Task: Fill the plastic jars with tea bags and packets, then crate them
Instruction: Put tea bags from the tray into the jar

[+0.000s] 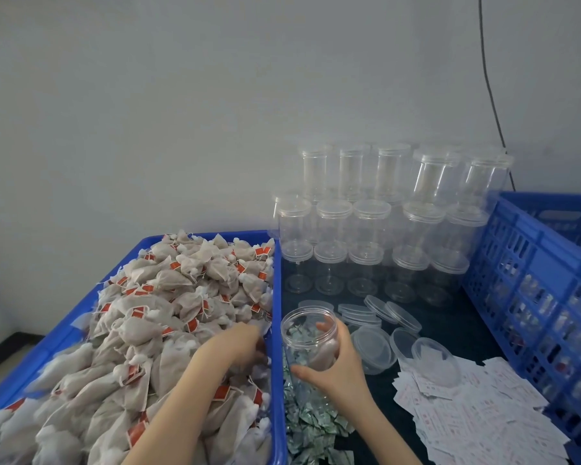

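My right hand (pixel 336 367) grips an open clear plastic jar (pixel 307 333), tilted slightly, just right of the blue tray's wall. The jar looks empty; silver packets (pixel 312 427) show through and below it on the dark table. My left hand (pixel 240 342) reaches into the heap of beige tea bags with red tags (pixel 168 317) that fills the blue tray (pixel 277 297). Its fingers are curled down among the bags near the tray's right wall, and the fingertips are hidden.
Stacked clear lidded jars (pixel 383 223) stand against the wall at the back. Loose clear lids (pixel 379 333) lie right of the held jar. White paper slips (pixel 477 407) cover the near right table. A blue slatted crate (pixel 534 297) stands at the right.
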### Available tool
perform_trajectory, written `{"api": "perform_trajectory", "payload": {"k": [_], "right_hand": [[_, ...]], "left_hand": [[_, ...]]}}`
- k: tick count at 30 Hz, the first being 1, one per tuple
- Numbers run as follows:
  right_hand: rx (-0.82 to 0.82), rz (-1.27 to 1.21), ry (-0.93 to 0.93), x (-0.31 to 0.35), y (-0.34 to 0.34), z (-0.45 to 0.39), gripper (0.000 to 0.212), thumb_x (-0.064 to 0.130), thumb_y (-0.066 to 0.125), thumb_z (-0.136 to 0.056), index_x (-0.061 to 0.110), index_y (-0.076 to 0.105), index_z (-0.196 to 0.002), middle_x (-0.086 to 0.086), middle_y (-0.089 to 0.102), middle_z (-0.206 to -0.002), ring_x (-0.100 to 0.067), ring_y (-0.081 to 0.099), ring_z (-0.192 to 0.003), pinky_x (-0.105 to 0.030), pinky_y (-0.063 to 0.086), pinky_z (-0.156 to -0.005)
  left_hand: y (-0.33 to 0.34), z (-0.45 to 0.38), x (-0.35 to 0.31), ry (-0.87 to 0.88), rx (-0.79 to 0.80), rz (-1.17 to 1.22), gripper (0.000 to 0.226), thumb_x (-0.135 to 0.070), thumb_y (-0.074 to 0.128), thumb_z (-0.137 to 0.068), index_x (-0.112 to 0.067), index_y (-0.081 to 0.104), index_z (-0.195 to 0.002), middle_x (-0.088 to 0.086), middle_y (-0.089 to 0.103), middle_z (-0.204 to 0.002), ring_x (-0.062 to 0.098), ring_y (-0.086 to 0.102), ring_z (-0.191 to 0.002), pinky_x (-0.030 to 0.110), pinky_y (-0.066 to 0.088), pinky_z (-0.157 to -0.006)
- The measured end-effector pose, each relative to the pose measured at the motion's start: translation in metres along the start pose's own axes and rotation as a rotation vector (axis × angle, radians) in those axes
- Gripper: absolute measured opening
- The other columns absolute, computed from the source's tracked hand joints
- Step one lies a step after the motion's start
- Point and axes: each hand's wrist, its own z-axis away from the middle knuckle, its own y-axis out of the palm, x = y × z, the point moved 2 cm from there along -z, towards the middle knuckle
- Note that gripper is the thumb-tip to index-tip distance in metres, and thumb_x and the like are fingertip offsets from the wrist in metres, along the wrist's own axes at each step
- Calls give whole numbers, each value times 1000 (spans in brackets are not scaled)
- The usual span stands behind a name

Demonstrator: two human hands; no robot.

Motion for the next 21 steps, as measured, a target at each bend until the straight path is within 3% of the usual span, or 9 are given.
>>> {"api": "perform_trajectory", "payload": {"k": [3, 6, 8, 12, 17, 21], "right_hand": [[15, -5, 7, -2, 2, 0, 95, 46, 85, -44, 42, 41, -128, 22, 54, -125, 18, 50, -108, -1, 43, -80], [19, 6, 6, 0, 3, -1, 95, 48, 85, -44, 43, 40, -127, 22, 53, -124, 19, 48, -109, 0, 42, -80], [18, 9, 5, 0, 3, -2, 94, 48, 85, -44, 44, 41, -126, 22, 53, -124, 20, 48, -109, 1, 41, -80], [21, 9, 18, -1, 4, -4, 101, 48, 87, -44, 41, 39, -133, 20, 52, -130, 10, 50, -116, -8, 43, -86], [23, 20, 44, -4, 5, -4, 97, 51, 87, -43, 52, 35, -125, 22, 49, -131, 4, 48, -120, -14, 40, -90], [27, 23, 50, -4, 5, -4, 104, 52, 86, -41, 45, 36, -132, 20, 50, -132, 1, 48, -122, -17, 39, -93]], "left_hand": [[-1, -3, 1, -60, -116, -125, 23, -28, 61, -91, -18, 61, -111, 3, 65, -111, 20, 62, -100, 33, 51, -89], [2, -3, 2, -95, -63, -215, 33, -21, 57, -92, -17, 54, -125, 6, 61, -120, 23, 60, -107, 33, 50, -89], [-1, -3, 1, -97, -87, -205, 29, -20, 54, -94, -19, 58, -123, 5, 62, -118, 22, 61, -105, 33, 51, -89], [-22, 5, -1, -73, -343, -141, 19, -26, 55, -95, -25, 64, -111, -1, 66, -109, 18, 64, -95, 33, 53, -84], [-40, 26, -2, -56, -721, 159, 14, -30, 52, -97, -29, 64, -92, -7, 66, -83, 14, 62, -73, 35, 56, -69], [-47, 42, -9, 90, -1014, 455, 12, -21, 58, -94, -25, 69, -95, -17, 62, -73, 1, 58, -64, 13, 44, -57]]}}
